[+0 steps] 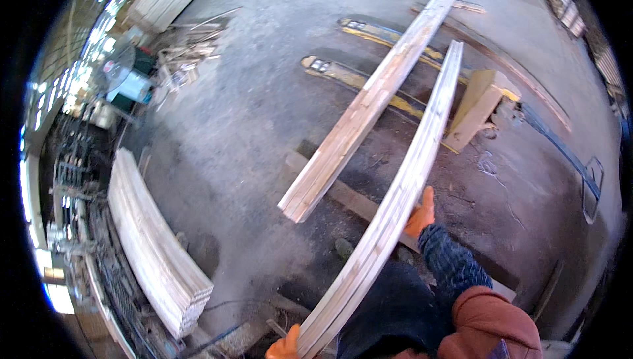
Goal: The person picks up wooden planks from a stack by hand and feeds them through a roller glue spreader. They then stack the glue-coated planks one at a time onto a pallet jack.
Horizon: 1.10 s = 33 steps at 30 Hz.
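Machinery, 9 o'clock: dark clutter of metal (79, 184) along the wall (noon = straight ahead of the person, dial centred mid-view).
Board stack, 8 o'clock: pale boards (148, 240), piled up flat, nobody touching them.
Scrap heap, between 10 and 11: loose offcuts (191, 52) on the floor.
Left hand, about 6: orange-gloved left hand (283, 346) has its grip round the near end of the long timber (399, 187). Cut off by the edge of view, so can't see all the fingers.
Forks, about noon: worn yellow pallet-jack forks (333, 75), passing under the second beam.
Second beam, 11 o'clock from the right hand: long beam (367, 105), clear of both hands, right one's nearer. Can't tell if it actually rests on the forks.
Held timber: long axis points to about 1 o'clock from the left hand, roughly parallel to the second beam and right of it.
Right hand, 4: orange-gloved right hand (422, 214), timber touching it on the 9 o'clock side. Grip's on the timber partway along, thumb up, other fingers mostly hidden.
Jack handle, 3: bluish bar (560, 151) with a loop end.
Writing: none I can read, no brands either.
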Tool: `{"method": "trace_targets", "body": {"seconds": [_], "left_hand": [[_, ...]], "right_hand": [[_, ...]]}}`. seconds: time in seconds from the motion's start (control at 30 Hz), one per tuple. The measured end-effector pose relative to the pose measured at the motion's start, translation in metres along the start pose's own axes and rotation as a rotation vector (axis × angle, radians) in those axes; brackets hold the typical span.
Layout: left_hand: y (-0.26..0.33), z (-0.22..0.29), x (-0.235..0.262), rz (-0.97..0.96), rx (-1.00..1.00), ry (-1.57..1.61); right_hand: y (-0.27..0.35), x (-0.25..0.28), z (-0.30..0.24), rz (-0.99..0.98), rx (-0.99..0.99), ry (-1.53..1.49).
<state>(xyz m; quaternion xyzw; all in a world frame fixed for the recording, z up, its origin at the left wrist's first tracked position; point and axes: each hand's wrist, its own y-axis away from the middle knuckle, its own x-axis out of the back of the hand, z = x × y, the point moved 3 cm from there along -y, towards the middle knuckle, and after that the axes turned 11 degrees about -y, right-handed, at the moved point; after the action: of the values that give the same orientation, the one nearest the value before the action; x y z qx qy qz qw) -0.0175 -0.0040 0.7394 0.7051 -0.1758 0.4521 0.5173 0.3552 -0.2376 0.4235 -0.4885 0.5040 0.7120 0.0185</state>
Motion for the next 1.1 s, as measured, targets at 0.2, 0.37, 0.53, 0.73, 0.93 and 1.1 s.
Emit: {"method": "trace_targets", "body": {"seconds": [0.2,0.37,0.53,0.73,0.93,1.1], "left_hand": [[0.168,-0.027,-0.015,0.141,0.079,-0.221],[0.220,-0.035,-0.034,0.270,0.246,-0.065],[0.244,-0.066,-0.096,0.185,0.394,-0.092],[0.205,-0.047,-0.126,0.704,0.297,0.009],[0.219,-0.078,-0.163,0.838,0.291,0.175],[0.301,-0.151,-0.232,0.596,0.350,0.155]], "right_hand": [[0.030,-0.028,-0.009,-0.096,0.202,0.101],[0.060,-0.001,0.033,-0.038,0.113,0.201],[0.061,0.034,0.032,-0.264,0.069,0.424],[0.092,-0.022,0.015,-0.521,0.184,0.523],[0.220,-0.100,0.097,-1.219,0.000,0.664],[0.284,-0.092,0.161,-1.055,0.125,0.760]]}}
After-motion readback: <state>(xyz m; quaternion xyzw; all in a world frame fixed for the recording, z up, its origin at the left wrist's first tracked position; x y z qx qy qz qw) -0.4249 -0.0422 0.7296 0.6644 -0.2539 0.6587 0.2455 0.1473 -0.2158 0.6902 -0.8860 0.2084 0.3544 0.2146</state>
